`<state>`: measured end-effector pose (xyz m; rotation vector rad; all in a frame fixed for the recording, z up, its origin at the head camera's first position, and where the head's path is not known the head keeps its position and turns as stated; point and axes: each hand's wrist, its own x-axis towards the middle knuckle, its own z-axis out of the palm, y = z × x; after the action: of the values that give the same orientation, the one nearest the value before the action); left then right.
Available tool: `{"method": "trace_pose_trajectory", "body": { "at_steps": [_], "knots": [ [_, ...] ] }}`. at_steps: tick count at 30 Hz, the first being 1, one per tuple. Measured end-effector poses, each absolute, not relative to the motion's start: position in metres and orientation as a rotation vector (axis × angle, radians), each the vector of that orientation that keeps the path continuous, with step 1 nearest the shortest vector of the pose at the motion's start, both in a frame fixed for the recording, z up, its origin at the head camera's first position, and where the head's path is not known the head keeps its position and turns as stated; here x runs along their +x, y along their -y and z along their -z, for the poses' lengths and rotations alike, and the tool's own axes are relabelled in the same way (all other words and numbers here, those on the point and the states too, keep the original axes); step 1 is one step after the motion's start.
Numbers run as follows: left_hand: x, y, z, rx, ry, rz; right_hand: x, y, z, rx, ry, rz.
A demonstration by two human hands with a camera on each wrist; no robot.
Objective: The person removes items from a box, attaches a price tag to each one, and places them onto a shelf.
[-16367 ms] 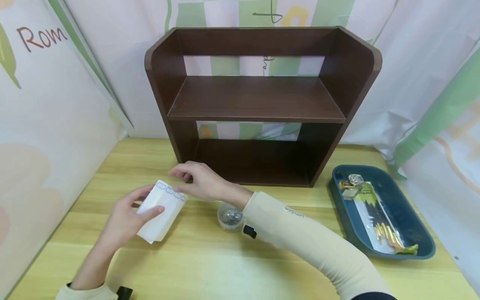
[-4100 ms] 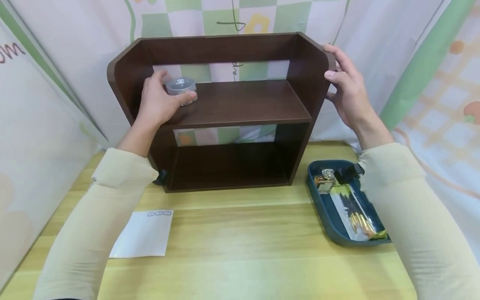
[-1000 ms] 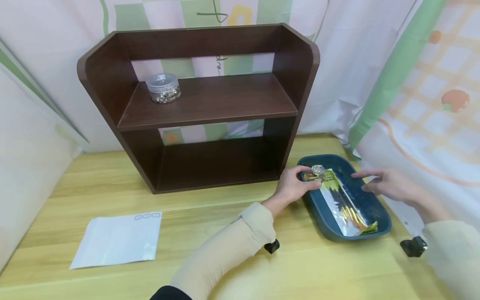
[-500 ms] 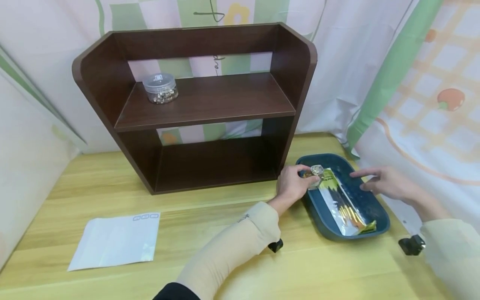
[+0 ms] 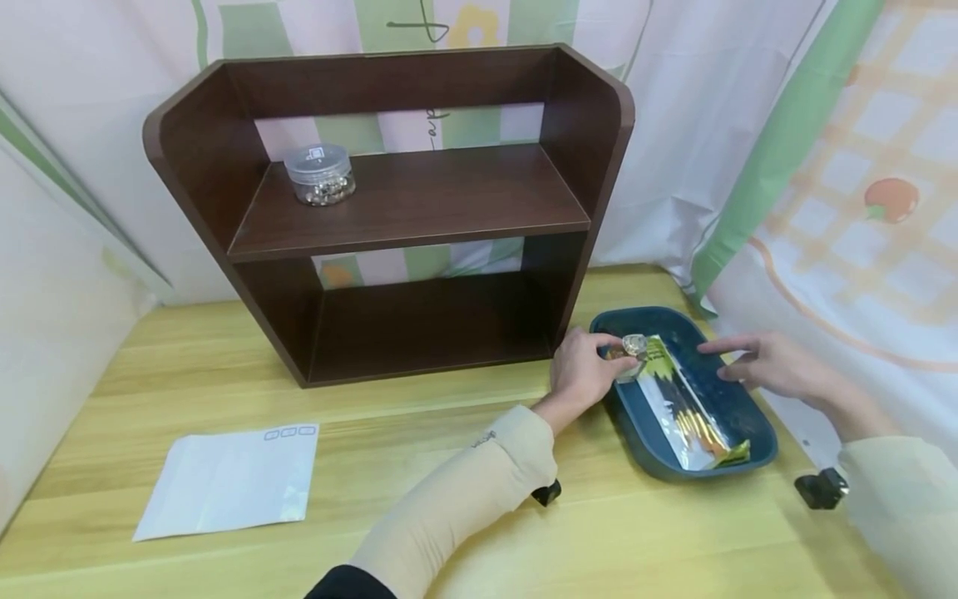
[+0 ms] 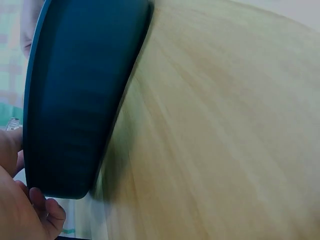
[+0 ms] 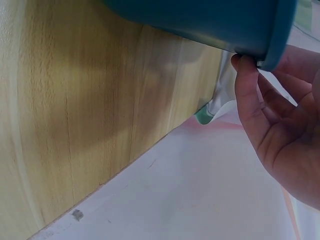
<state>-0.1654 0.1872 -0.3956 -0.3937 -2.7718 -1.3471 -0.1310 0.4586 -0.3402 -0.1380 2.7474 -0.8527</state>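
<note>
My left hand [image 5: 580, 366] pinches a small glass perfume bottle [image 5: 634, 344] with a clear faceted cap between thumb and index finger, at the left end of the dark blue-green tray [image 5: 733, 406]. Beside the bottle, a packet of paintbrushes [image 5: 683, 409] lies lengthwise in the tray. My right hand [image 5: 778, 366] holds the tray's right rim, index finger extended over it. From the right wrist view, the right hand [image 7: 290, 130] has a fingertip under that rim. In the left wrist view, the left hand [image 6: 22, 205] is at the tray's end, and the bottle is mostly hidden.
A dark brown two-tier shelf [image 5: 449, 195] stands at the back, its right foot close to my left hand. On its upper level sits a clear lidded jar [image 5: 322, 176] of small metallic pieces. A white packet [image 5: 228, 482] lies at the table's left. Curtains hang around.
The jar went from the table onto the shelf and the white packet was laid down. My left hand moved to the bottle, my right from the shelf to the tray. The last half second shows hardly any motion.
</note>
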Motion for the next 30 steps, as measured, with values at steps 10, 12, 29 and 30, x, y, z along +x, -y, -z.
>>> {"method": "trace_pose_trajectory", "body": {
  "at_steps": [10, 12, 29, 30],
  "knots": [
    [-0.158, -0.184, 0.403, -0.474, 2.723, 1.314, -0.128, -0.458, 0.342, -0.142, -2.738, 0.858],
    [-0.157, -0.184, 0.404, -0.48, 2.714, 1.323, -0.128, -0.457, 0.341, -0.145, -2.741, 0.85],
    [-0.157, -0.178, 0.386, -0.695, 2.448, 1.667, -0.129, -0.455, 0.335, -0.1, -2.75, 0.803],
    [-0.157, -0.176, 0.385, -0.71, 2.42, 1.71, -0.129, -0.455, 0.335, -0.097, -2.751, 0.802]
  ]
}}
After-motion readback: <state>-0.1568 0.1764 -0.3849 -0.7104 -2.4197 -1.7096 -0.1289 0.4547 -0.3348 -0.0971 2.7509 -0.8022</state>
